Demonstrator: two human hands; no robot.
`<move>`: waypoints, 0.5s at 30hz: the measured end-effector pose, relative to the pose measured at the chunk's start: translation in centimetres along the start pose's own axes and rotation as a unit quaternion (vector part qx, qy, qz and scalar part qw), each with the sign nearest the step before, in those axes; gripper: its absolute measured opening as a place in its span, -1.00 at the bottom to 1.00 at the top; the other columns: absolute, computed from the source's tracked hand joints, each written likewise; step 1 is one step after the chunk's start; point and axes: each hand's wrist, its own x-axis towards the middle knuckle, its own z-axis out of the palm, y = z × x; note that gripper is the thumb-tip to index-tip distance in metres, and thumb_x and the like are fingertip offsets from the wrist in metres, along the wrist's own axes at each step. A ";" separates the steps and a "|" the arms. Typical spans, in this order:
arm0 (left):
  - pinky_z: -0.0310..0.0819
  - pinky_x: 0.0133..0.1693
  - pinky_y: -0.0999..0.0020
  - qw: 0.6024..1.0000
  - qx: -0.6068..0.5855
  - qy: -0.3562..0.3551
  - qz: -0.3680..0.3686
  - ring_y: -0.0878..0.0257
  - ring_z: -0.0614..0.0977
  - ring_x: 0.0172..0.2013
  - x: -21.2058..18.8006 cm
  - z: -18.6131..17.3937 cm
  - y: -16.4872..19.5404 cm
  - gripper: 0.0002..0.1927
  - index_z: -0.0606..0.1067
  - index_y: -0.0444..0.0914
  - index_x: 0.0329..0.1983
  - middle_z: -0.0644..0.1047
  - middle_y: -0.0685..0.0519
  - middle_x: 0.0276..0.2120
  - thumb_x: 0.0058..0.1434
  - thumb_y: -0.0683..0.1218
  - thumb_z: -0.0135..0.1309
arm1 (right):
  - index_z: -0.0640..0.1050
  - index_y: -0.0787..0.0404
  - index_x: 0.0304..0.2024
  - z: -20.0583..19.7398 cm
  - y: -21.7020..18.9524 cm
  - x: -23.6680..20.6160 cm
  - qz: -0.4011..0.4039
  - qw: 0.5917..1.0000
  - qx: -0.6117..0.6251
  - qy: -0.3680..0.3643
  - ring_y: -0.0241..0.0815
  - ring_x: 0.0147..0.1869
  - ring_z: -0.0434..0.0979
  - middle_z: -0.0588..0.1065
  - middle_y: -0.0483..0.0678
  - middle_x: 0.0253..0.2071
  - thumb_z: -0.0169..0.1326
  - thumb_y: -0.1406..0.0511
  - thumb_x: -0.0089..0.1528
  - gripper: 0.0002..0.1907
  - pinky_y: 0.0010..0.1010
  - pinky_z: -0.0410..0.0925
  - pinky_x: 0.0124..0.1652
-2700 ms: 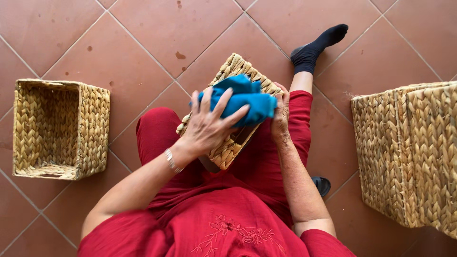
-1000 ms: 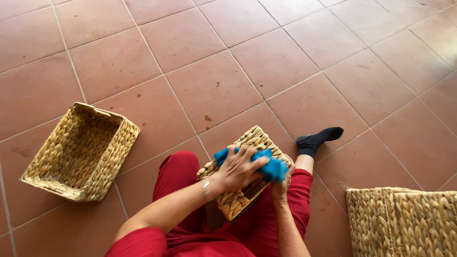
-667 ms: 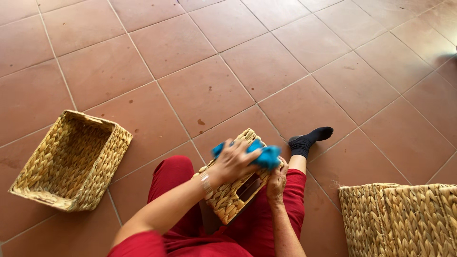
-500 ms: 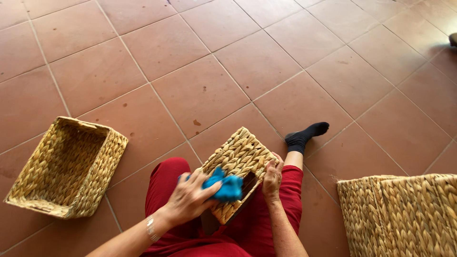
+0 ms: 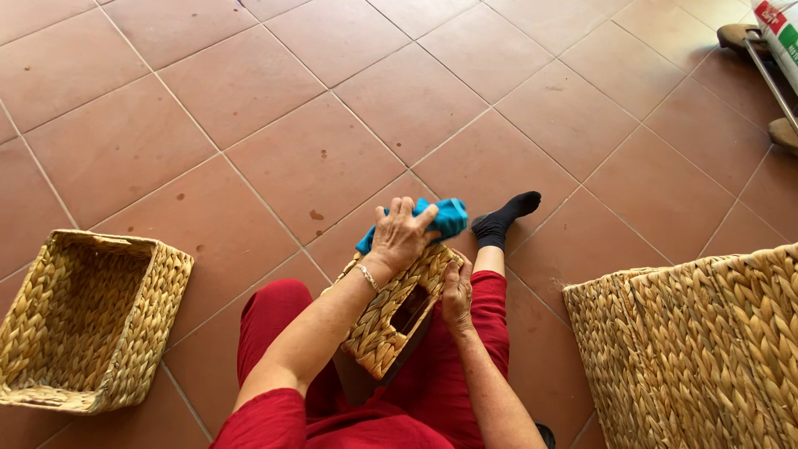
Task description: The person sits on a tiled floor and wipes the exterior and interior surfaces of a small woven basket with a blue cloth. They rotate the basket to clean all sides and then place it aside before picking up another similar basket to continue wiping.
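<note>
Open woven basket (image 5: 87,320) at left (upright); larger one (image 5: 698,349) right; tiled floor (image 5: 332,100).

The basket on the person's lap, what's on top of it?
On the lap basket sits a blue cloth, pressed by the left hand. The right hand grips its side. The hand covers most of the cloth; the basket's inside is hidden.

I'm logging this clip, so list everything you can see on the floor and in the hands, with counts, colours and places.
Woven straw basket on the lap: one, tan, tipped on the red-trousered legs, a handle slot facing the camera.
Blue cloth: one, bright blue, pressed on that basket's far edge.
Open woven straw basket: one, tan, on the floor at the left.
Large woven straw basket: one, tan, on the floor at the right.
Terracotta floor tiles: many, reddish brown, with dark specks.
Black sock: one, on the outstretched foot.
Left hand: on the cloth.
Right hand: gripping the lap basket's side.
</note>
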 end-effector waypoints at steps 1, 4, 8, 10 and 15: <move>0.25 -0.07 -0.13 1.000 0.008 0.013 -0.007 0.00 0.47 -0.03 0.2 -0.1 -0.3 -0.52 0.45 0.04 0.14 0.44 -0.03 -0.11 0.17 0.16 0.25 | 0.29 0.26 0.29 0.0 0.0 0.0 0.010 1.000 -0.006 -0.002 -0.39 -0.07 0.43 0.45 -0.15 -0.14 -0.24 0.07 0.45 -0.50 -0.55 0.37 -0.06; 0.27 -0.12 -0.07 1.000 -0.011 -0.004 0.008 -0.01 0.48 -0.04 -2.6 -2.7 -1.6 -0.46 0.44 0.02 0.19 0.45 -0.06 -0.10 0.15 0.15 0.26 | 0.28 0.23 0.31 0.2 0.2 -0.1 0.039 0.999 -0.018 0.010 -0.40 -0.21 0.38 0.40 -0.17 -0.28 -0.23 0.08 0.44 -0.50 -0.56 0.34 -0.17; 0.26 -0.15 0.02 1.000 -0.022 0.005 0.019 0.00 0.50 -0.07 -12.6 -9.7 -3.0 -0.35 0.44 -0.02 0.25 0.46 -0.06 -0.08 0.05 0.09 0.31 | 0.29 0.25 0.31 0.6 0.6 -0.4 0.018 0.999 0.030 0.014 -0.43 -0.26 0.25 0.31 -0.21 -0.30 -0.21 0.09 0.46 -0.51 -0.59 0.24 -0.22; 0.25 -0.19 0.03 0.999 -0.028 -0.046 0.004 0.03 0.50 -0.12 -16.8 -12.5 -2.6 -0.35 0.46 -0.01 0.21 0.46 -0.02 -0.13 0.01 0.08 0.33 | 0.30 0.25 0.30 0.7 0.7 -0.8 0.036 0.999 0.024 0.014 -0.44 -0.27 0.23 0.30 -0.23 -0.31 -0.23 0.07 0.47 -0.51 -0.60 0.24 -0.22; 0.25 -0.16 0.02 0.995 -0.052 -0.080 0.029 0.03 0.49 -0.13 -18.6 -13.3 -1.9 -0.34 0.47 0.01 0.18 0.44 0.00 -0.17 -0.05 0.09 0.36 | 0.27 0.22 0.31 0.6 0.7 -1.3 0.063 0.998 -0.005 0.017 -0.44 -0.28 0.22 0.27 -0.23 -0.33 -0.28 0.03 0.46 -0.48 -0.59 0.23 -0.24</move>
